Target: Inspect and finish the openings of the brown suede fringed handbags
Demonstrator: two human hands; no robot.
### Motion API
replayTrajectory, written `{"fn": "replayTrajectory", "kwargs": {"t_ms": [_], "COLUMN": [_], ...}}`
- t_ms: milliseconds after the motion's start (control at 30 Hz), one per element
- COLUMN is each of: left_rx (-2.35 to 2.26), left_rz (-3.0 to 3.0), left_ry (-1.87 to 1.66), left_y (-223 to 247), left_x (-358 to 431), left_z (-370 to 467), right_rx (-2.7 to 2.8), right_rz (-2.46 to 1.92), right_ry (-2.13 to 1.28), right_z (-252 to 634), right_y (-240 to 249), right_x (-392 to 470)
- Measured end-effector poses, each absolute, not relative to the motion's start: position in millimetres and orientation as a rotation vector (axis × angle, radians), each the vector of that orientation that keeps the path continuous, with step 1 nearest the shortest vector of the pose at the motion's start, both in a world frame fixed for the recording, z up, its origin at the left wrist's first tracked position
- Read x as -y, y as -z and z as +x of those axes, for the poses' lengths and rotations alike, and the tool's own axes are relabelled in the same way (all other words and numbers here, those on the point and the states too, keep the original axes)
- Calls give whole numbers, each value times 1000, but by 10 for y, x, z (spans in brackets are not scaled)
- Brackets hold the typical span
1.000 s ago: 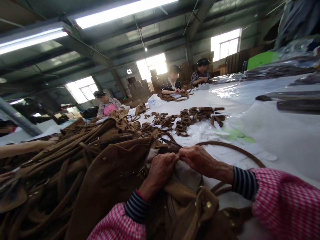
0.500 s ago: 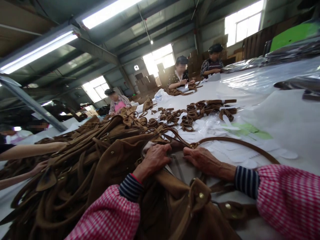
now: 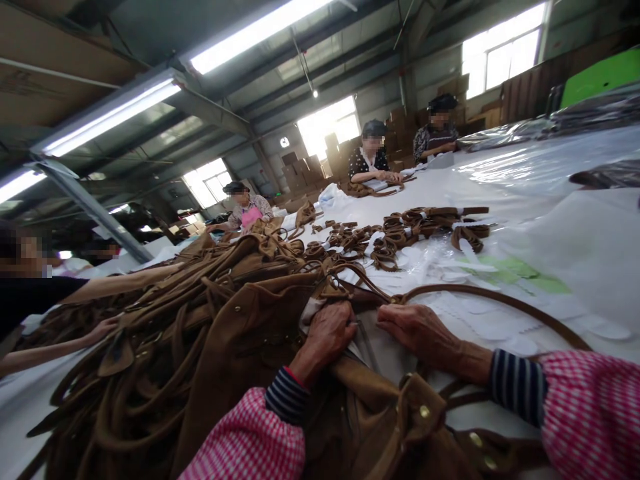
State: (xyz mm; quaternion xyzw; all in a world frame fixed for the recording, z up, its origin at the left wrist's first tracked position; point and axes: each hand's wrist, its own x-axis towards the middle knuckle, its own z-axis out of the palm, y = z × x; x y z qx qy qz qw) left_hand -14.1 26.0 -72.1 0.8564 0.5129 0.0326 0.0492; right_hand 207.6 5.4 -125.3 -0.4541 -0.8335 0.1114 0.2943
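Note:
A brown bag (image 3: pixel 370 383) lies in front of me at the bottom middle, its mouth open and pale lining (image 3: pixel 383 340) showing between my hands. My left hand (image 3: pixel 331 331) is closed on the bag's edge and lining at the near left of the opening. Across from it, my right hand (image 3: pixel 425 335) has its fingers curled on the right side of the opening, fingertips partly hidden. A long brown strap (image 3: pixel 485 293) arches behind my right hand over the table. Brass-coloured studs show on the bag's side tab (image 3: pixel 424 408).
A large heap of brown bags (image 3: pixel 165 333) fills the left, with a co-worker's arms (image 3: pixel 125 283) reaching onto it. Bundled brown straps (image 3: pixel 400 230), white paper pieces (image 3: pixel 505 320) and plastic sheets (image 3: pixel 525 157) lie on the white table. Several other people work along its far side.
My view has swung left, so everything sits further right. More of the left co-worker shows, one arm stretched further over the heap. Both my hands stay on the bag's opening.

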Motion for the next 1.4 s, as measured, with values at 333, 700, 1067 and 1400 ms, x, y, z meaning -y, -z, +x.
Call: {"fn": "replayTrajectory", "kwargs": {"t_ms": [333,700,1067,1400], "left_rx": [-1531,-1525,-1476,-1500], "left_rz": [2657,2600,2375,2333], "left_ry": [-136,-369,-526,-493], "left_y": [822,901,775,763], "left_x": [-254,-266,-303,-338], "left_z": [-146,-160,-103,-112], "right_rx": [2203,2171,2223,2204], "right_rz": [-1155,-1158,-1256,-1328], "right_ry": [-235,-435,-425,-535], "right_z": [2109,2111,2022,1878], "right_y": [1235,1271,1193,1098], "right_x": [-33,-81,-55,-104]}}
